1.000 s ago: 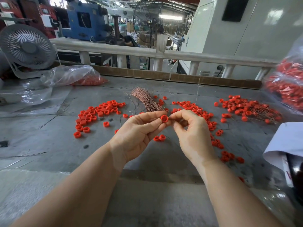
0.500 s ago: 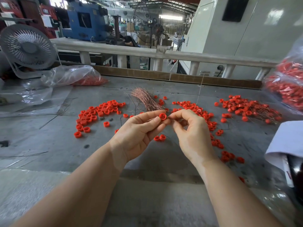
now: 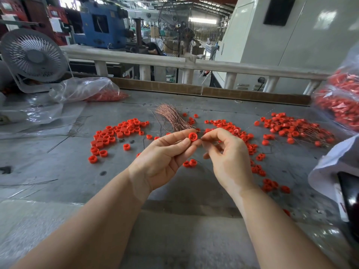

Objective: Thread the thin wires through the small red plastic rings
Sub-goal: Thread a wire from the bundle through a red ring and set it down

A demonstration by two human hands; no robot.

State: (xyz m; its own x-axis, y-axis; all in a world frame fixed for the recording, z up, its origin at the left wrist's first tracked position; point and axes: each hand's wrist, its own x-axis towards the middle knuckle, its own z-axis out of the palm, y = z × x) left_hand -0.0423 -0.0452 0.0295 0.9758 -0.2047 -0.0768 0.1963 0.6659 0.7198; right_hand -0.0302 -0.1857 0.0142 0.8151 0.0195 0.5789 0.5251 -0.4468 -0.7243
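Ring (image 3: 193, 137) pinched by left hand (image 3: 165, 160) above table (image 3: 58, 167); right hand (image 3: 229, 160) pinches wire (barely visible).

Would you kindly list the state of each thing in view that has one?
left hand: pinches one red ring, raised off the table.
right hand: fingers pinched beside that ring; any wire too thin to see.
copper wire bundle: lying loose.
left ring pile: unthreaded.
right ring pile: mixed with wires.
desk fan: upright; spinning unclear.
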